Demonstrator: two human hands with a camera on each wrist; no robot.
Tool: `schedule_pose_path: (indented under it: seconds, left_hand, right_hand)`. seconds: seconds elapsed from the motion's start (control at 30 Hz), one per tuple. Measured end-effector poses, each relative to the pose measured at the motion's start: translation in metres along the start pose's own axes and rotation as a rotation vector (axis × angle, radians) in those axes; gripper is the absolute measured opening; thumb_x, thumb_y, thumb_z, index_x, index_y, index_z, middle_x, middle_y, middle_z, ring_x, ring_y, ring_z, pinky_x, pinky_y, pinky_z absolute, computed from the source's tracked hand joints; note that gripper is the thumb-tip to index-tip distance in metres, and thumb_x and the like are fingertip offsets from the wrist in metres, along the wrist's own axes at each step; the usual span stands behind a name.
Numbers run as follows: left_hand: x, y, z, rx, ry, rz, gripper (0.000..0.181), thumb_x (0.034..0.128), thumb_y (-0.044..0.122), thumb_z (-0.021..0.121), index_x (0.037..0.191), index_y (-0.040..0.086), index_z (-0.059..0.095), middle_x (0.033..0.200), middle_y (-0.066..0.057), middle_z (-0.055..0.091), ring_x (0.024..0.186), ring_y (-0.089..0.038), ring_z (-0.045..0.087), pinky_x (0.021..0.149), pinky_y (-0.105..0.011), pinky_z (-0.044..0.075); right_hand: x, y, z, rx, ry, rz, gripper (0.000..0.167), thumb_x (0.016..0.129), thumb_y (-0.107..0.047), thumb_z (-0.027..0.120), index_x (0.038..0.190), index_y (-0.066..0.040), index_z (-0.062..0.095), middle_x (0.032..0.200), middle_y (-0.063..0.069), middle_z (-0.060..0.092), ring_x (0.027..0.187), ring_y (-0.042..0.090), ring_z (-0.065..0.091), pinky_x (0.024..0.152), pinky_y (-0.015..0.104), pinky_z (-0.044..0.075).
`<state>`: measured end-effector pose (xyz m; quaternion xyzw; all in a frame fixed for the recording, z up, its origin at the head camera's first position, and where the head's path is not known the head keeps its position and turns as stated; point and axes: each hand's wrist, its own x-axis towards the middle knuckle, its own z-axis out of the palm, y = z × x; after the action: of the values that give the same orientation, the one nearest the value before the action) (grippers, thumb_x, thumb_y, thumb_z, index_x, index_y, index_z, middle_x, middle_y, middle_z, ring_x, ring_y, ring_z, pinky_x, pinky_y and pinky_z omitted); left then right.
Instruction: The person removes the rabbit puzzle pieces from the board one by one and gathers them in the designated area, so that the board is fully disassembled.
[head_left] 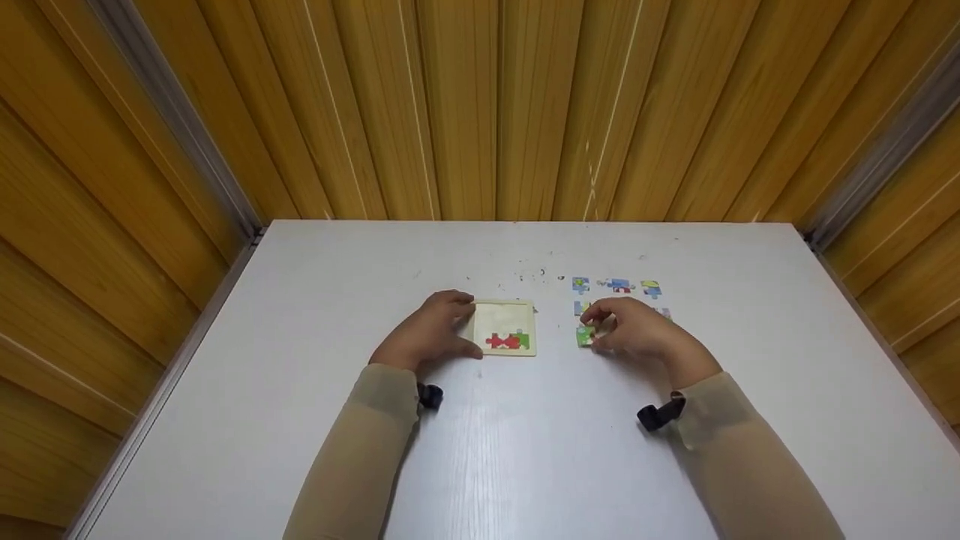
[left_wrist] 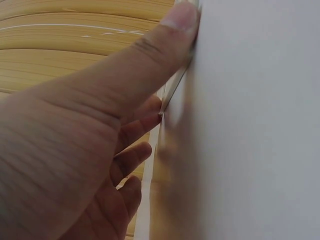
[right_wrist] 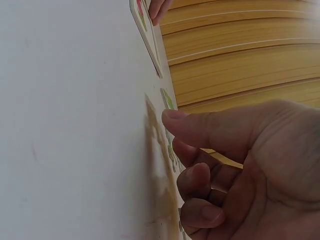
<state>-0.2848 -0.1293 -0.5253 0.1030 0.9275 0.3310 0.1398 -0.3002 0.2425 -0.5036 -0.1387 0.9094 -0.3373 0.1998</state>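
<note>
Around the left side of a square wooden puzzle tray [head_left: 497, 313] curves my left hand [head_left: 427, 330], its thumb at the near edge and its fingers at the far corner. Joined red puzzle pieces [head_left: 501, 341] and a green one [head_left: 523, 341] lie inside the tray, at its near right. To the right, my right hand [head_left: 637, 326] has thumb and forefinger at opposite edges of a green puzzle piece [head_left: 585, 337] on the table. In the right wrist view its thumb [right_wrist: 200, 127] partly covers that green piece [right_wrist: 168, 99], and the other fingers are curled.
Several loose puzzle pieces lie behind and beneath the right hand, among them a blue one [head_left: 580, 284], a blue and red one [head_left: 619, 286] and a yellow and blue one [head_left: 651, 288]. The white table [head_left: 510, 450] meets a wood-patterned wall [head_left: 495, 112] at the back.
</note>
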Motion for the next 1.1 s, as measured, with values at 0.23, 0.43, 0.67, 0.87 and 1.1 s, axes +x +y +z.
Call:
schedule_pose_path:
  seconds: [0.23, 0.43, 0.67, 0.87, 1.1]
  left_hand:
    - [0.000, 0.000, -0.002, 0.017, -0.011, 0.017, 0.092, 0.0843, 0.025, 0.103, 0.164, 0.011, 0.061, 0.178, -0.003, 0.048, 0.174, -0.030, 0.031, 0.144, -0.048, 0.029]
    - [0.000, 0.000, -0.002, 0.028, -0.008, 0.028, 0.090, 0.0843, 0.025, 0.103, 0.163, 0.012, 0.062, 0.177, -0.004, 0.048, 0.174, -0.031, 0.032, 0.144, -0.048, 0.030]
    - [0.000, 0.000, -0.002, 0.034, -0.011, 0.035, 0.090, 0.0844, 0.026, 0.103, 0.163, 0.011, 0.062, 0.177, -0.006, 0.049, 0.173, -0.032, 0.033, 0.144, -0.048, 0.030]
    - [0.000, 0.000, -0.003, 0.035, -0.013, 0.035, 0.089, 0.0845, 0.026, 0.103, 0.162, 0.012, 0.063, 0.177, -0.006, 0.049, 0.174, -0.032, 0.032, 0.144, -0.049, 0.029]
    - [0.001, 0.002, -0.002, 0.019, -0.009, 0.014, 0.089, 0.0840, 0.027, 0.104, 0.162, 0.014, 0.064, 0.177, -0.005, 0.049, 0.174, -0.032, 0.033, 0.144, -0.050, 0.029]
  right_hand:
    - [0.000, 0.000, 0.000, -0.028, -0.017, 0.034, 0.038, 0.094, -0.008, 0.090, 0.130, -0.012, 0.077, 0.128, 0.011, 0.074, 0.110, 0.026, 0.062, 0.094, 0.037, 0.052]
    - [0.000, 0.000, 0.001, -0.054, -0.019, 0.025, 0.041, 0.093, -0.009, 0.089, 0.131, -0.012, 0.076, 0.129, 0.011, 0.074, 0.116, 0.028, 0.063, 0.105, 0.046, 0.050]
    - [0.002, -0.003, 0.002, -0.050, -0.019, 0.030, 0.044, 0.093, -0.014, 0.091, 0.134, -0.014, 0.075, 0.129, 0.011, 0.072, 0.115, 0.028, 0.062, 0.102, 0.045, 0.051]
    - [0.003, -0.012, 0.008, 0.039, 0.002, -0.029, 0.045, 0.096, -0.022, 0.089, 0.137, -0.009, 0.075, 0.124, 0.012, 0.072, 0.102, 0.023, 0.061, 0.086, 0.034, 0.050]
    - [0.004, -0.036, 0.021, 0.123, 0.051, -0.068, 0.045, 0.100, -0.025, 0.086, 0.140, -0.008, 0.075, 0.129, 0.015, 0.072, 0.093, 0.021, 0.061, 0.076, 0.030, 0.053]
